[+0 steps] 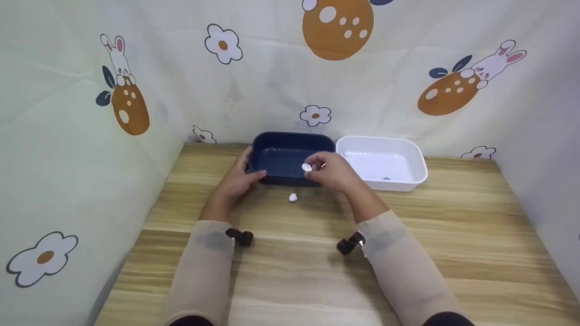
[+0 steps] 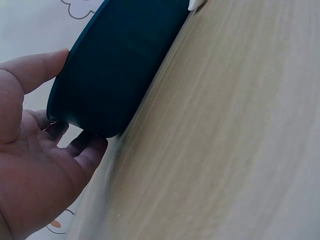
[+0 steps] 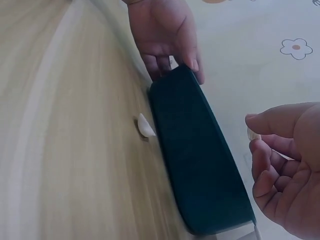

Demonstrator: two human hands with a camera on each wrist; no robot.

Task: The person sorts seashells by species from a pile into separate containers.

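Note:
My left hand (image 1: pixel 236 180) grips the left end of a dark blue rectangular tub (image 1: pixel 285 180); its thumb lies on the front rim and its other fingers wrap around the end wall. Over the tub's right front part, my right hand (image 1: pixel 334 173) pinches a small white garlic clove (image 1: pixel 306 167) between thumb and fingertips. Another garlic clove (image 1: pixel 293 197) lies on the table just in front of the tub. The right wrist view shows this clove (image 3: pixel 145 126) with a pointed tip, close to the tub's wall (image 3: pixel 200 160).
A white tub (image 1: pixel 394 185) stands right against the dark one's right end, with a small pale thing (image 1: pixel 345 154) at its inner left wall. The wood-grain table (image 1: pixel 299 271) reaches back to a patterned cloth (image 1: pixel 267 90) behind both tubs.

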